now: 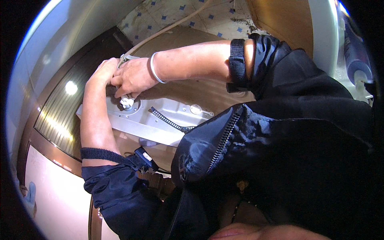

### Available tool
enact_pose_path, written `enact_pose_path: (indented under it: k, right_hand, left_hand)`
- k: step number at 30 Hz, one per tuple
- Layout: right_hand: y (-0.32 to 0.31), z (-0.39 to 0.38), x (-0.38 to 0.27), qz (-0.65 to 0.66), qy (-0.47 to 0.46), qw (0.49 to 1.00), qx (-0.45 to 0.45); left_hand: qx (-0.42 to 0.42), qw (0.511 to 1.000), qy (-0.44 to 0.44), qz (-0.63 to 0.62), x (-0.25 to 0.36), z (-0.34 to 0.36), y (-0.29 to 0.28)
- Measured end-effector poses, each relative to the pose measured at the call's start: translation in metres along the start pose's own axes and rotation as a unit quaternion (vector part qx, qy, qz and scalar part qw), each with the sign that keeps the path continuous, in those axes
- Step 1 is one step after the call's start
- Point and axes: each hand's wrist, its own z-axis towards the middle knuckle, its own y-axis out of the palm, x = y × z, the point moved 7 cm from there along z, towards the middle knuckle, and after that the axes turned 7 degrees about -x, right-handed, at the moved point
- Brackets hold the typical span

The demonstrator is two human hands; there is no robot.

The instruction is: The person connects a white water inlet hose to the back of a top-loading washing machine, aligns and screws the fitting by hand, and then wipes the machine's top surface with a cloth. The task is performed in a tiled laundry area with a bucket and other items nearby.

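Note:
My left hand (105, 71) and my right hand (136, 76) meet at the end of a pale hose (172, 26), fingers closed about it. A greyish fitting (125, 59) on the hose shows just above my right hand; the gripped part is hidden by the fingers. Right below my right hand, a white ribbed knob (127, 102) stands in a round opening of a light metal panel (160, 127). Across that panel lies a black perforated strap (170, 121). A white bangle circles my right wrist.
A brown-framed ribbed panel (60, 116) rises on the left beside a pale curved wall (72, 44). Flat brown cardboard (192, 92) lies past the metal panel, with blue-patterned floor tiles (192, 18) beyond. A dark bottle-like container (356, 56) is at the far right.

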Motion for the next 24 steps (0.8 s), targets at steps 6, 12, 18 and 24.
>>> enact_pose_path:
  k: [6,12,18,24]
  right_hand:
    - [-0.003,0.005,-0.005,-0.02,-0.08,0.995,0.06]
    - [-0.002,0.002,-0.007,0.008,-0.023,0.999,0.043]
    - [-0.002,-0.015,-0.009,0.048,-0.002,0.983,0.177]
    - [0.019,-0.013,-0.005,0.167,0.045,0.965,0.199]
  left_hand:
    - [-0.005,0.997,-0.006,-0.074,-0.007,0.007,0.005]
    - [-0.039,0.984,0.006,0.173,0.009,0.002,0.007]
    - [-0.025,0.978,0.029,0.207,0.019,0.001,0.005]
    - [-0.034,0.972,0.034,0.231,0.027,-0.008,0.006]
